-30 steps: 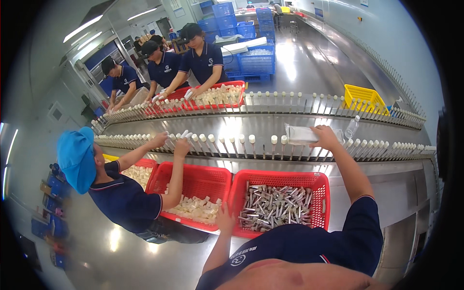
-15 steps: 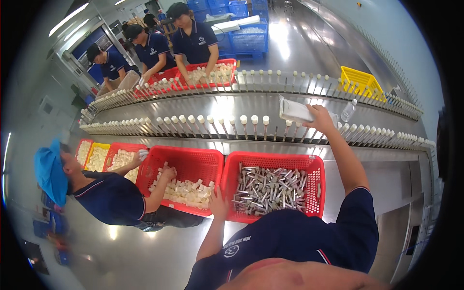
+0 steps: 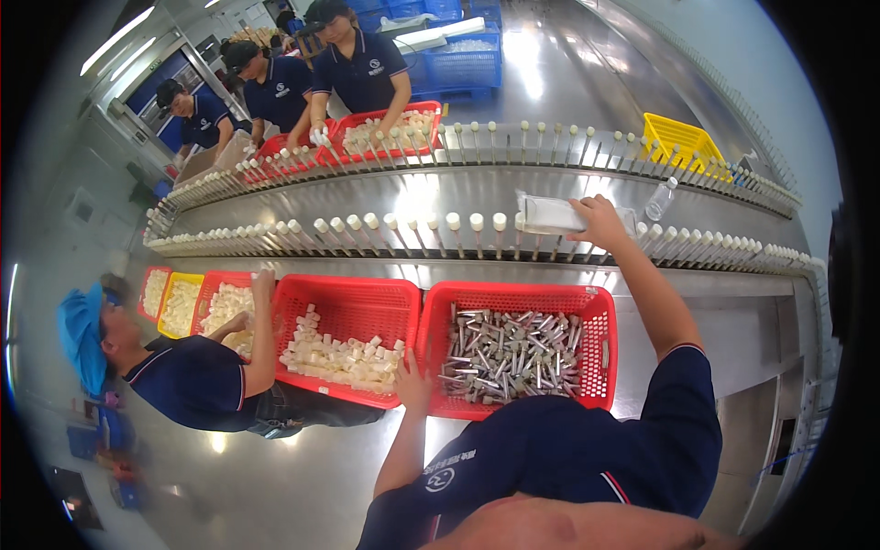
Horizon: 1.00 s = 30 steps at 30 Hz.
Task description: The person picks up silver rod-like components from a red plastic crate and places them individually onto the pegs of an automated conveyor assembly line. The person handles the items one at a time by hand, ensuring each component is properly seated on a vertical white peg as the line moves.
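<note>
My right hand [image 3: 600,223] is closed on a whitish, see-through oblong block [image 3: 548,214], held low at the row of upright rods with white caps [image 3: 477,223]. The block hides part of that row. A clear bottle [image 3: 660,199] stands just beyond this hand. My left hand [image 3: 412,385] rests with fingers stretched out at the rims between two red baskets. The left basket [image 3: 353,291] holds short white cylindrical pieces [image 3: 353,362]. The right basket [image 3: 600,321], close in front of me, holds many loose metal rods with greyish ends [image 3: 513,357].
A second row of capped rods [image 3: 541,137] runs behind the steel bench top. At my left a blue-capped co-worker [image 3: 188,380] stands by smaller baskets of white pieces [image 3: 181,302]. Several people work across the line. A yellow basket [image 3: 683,142] sits at the far right.
My right hand and the block have shifted slightly left, the block now lying flatter over the row. The co-worker's hands have moved left, out of the red basket. My left hand stays put.
</note>
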### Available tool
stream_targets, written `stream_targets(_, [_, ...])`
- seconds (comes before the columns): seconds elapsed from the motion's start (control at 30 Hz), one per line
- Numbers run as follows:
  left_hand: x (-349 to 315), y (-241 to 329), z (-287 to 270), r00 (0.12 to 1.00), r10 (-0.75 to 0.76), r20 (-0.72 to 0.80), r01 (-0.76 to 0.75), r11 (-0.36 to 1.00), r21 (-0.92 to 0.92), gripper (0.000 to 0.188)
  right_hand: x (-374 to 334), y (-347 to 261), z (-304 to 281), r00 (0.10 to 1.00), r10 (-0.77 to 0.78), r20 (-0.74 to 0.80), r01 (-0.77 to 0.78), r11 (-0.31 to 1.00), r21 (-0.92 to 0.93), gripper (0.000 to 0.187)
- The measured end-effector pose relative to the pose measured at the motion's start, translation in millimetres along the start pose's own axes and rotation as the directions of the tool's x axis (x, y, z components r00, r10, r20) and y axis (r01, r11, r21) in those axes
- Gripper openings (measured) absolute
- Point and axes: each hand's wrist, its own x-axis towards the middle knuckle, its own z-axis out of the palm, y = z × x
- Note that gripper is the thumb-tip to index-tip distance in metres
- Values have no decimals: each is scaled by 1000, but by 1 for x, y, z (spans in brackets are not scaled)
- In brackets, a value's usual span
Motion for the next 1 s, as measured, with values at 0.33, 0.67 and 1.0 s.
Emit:
stream_targets(0.33, [-4, -15, -10, 999, -4, -43, 3, 1000, -30, 76, 13, -18, -2, 997, -52, -51, 55, 997, 59, 82])
stream_targets(0.67, [-7, -14, -18, 999, -14, -40, 13, 1000, -22, 67, 19, -23, -15, 993, -57, -101, 64, 996, 64, 83])
stream_targets(1.0, [-7, -15, -16, 1000, 2, -7, -2, 1000, 27, 67, 25, -27, -17, 998, -35, -52, 41, 993, 112, 94])
